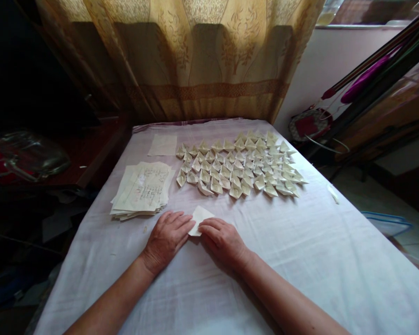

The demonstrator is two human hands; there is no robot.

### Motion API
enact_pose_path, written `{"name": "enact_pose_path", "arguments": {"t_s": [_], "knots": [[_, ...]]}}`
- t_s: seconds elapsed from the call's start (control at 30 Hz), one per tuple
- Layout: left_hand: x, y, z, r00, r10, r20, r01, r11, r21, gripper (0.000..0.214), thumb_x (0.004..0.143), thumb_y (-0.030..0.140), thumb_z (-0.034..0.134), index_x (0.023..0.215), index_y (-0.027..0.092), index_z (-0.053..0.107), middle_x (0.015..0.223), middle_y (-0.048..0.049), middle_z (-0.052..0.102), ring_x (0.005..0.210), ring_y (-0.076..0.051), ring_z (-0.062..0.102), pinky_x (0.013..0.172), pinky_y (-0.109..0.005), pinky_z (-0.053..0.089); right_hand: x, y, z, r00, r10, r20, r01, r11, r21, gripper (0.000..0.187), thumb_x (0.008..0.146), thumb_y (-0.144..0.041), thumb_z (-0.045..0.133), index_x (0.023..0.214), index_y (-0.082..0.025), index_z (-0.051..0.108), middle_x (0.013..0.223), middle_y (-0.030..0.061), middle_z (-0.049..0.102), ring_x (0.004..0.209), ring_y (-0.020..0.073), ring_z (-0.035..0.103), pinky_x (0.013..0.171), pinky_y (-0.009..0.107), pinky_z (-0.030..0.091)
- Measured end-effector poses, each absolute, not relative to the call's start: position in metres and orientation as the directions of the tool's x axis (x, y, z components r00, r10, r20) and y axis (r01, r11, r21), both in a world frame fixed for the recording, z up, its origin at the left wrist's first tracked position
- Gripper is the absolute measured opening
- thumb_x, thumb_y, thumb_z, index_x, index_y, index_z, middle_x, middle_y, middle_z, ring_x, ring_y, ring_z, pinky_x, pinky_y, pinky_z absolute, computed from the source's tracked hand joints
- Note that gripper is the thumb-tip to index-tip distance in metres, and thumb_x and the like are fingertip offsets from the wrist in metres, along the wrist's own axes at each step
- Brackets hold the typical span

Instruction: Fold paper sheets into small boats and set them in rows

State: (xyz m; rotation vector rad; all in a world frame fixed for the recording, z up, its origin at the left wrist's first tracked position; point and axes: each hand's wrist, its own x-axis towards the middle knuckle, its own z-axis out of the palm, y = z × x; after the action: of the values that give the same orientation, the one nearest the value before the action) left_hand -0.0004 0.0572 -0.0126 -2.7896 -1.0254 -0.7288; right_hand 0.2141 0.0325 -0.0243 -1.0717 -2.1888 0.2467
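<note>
A small folded piece of white paper (199, 217) lies on the cloth between my hands. My left hand (167, 235) rests palm down with its fingers stretched out, the side nearest the paper touching its left edge. On the right edge, my right hand (225, 239) has its fingers curled over the paper; its thumb is mostly hidden. Beyond my hands stand several folded paper boats (225, 172), packed closely in rows. A stack of paper sheets (139, 190), the top one with handwriting, lies beyond my left hand.
A single blank sheet (162, 145) lies behind the stack. White cloth (300, 279) covers the table, with a paper scrap (333, 194) near its right edge. A patterned curtain (202, 60) hangs behind. At left is a dark red cabinet (101, 149); a small bag (310, 124) is at right.
</note>
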Motion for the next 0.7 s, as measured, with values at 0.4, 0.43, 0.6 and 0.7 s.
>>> {"name": "enact_pose_path", "arguments": {"t_s": [0.4,0.43,0.6,0.7], "knots": [[0.008,0.037,0.004,0.716,0.588,0.376,0.584,-0.800,0.139,0.012,0.090,0.015,0.055,0.093,0.019,0.067,0.075,-0.0020,0.071,0.076,-0.021,0.064,0.087,-0.040,0.047,0.223,0.013,-0.012,-0.372,0.866,0.334,0.730,0.495,-0.471,0.013,0.085,-0.015,0.060,0.090,-0.021,0.071,0.090,0.0056,0.069,0.082,0.0205,0.057,0.078,0.033,0.046],[0.008,0.037,0.004,0.699,0.616,0.363,0.599,-0.782,0.173,0.011,0.089,0.015,0.057,0.094,0.019,0.066,0.075,-0.0022,0.071,0.075,-0.021,0.063,0.083,-0.039,0.048,0.223,0.012,-0.013,-0.350,0.876,0.330,0.725,0.477,-0.497,0.012,0.087,-0.016,0.060,0.088,-0.021,0.071,0.089,0.0052,0.068,0.081,0.0197,0.057,0.077,0.032,0.045],[0.006,0.040,-0.007,0.590,0.750,0.299,0.695,-0.660,0.286,0.017,0.090,0.019,0.058,0.105,0.019,0.065,0.082,-0.0033,0.072,0.075,-0.020,0.065,0.074,-0.035,0.048,0.221,0.015,-0.017,-0.270,0.922,0.276,0.731,0.384,-0.565,0.015,0.089,-0.021,0.061,0.077,-0.021,0.070,0.087,0.0037,0.068,0.083,0.0186,0.058,0.078,0.033,0.041],[0.009,0.042,-0.011,0.507,0.823,0.256,0.762,-0.567,0.315,0.030,0.090,0.022,0.059,0.120,0.018,0.061,0.082,-0.0028,0.070,0.075,-0.021,0.065,0.075,-0.035,0.050,0.218,0.019,-0.017,-0.208,0.945,0.253,0.758,0.319,-0.568,0.017,0.088,-0.020,0.062,0.073,-0.021,0.069,0.087,0.0034,0.069,0.084,0.0188,0.059,0.078,0.034,0.038]]}}
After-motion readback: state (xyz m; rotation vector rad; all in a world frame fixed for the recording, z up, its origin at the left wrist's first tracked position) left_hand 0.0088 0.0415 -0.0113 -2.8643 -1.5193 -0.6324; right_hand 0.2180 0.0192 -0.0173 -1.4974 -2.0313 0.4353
